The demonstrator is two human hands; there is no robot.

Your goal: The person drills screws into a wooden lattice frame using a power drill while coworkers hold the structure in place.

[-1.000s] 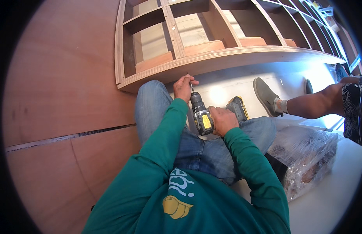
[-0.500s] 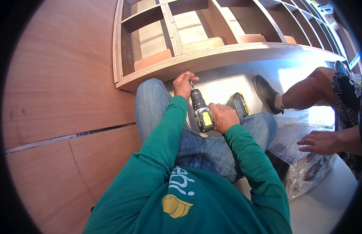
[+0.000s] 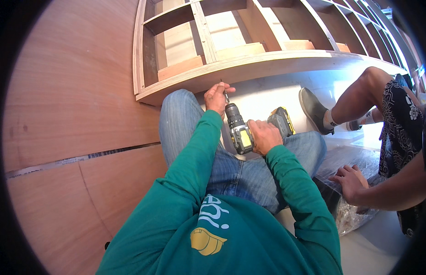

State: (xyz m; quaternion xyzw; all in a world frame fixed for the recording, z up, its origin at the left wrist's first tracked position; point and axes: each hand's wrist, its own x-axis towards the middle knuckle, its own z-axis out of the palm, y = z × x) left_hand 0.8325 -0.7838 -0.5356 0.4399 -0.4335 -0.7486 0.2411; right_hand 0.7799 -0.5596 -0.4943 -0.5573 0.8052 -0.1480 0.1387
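A yellow and black cordless drill (image 3: 236, 123) lies across between my knees, its chuck pointing away from me toward the wooden frame. My right hand (image 3: 266, 137) is wrapped round its grip, and the battery (image 3: 281, 121) sticks out to the right of my fingers. At the front of the chuck, my left hand (image 3: 215, 98) pinches the slim metal drill bit (image 3: 226, 97). The bit's tip shows just beyond my fingers, close to the frame's near side board; whether it touches the wood I cannot tell.
Ahead of me lies a plywood frame (image 3: 258, 58) divided into several compartments. Large wooden panels (image 3: 80, 91) are at my left. Beside my right knee another person's hand (image 3: 351, 181) rests on a plastic-wrapped bundle (image 3: 355, 220); that person's shoe (image 3: 314, 109) is on the floor nearby.
The other person's hand has moved left onto the wrapped bundle, and their legs have shifted. My hands and the drill have hardly moved.
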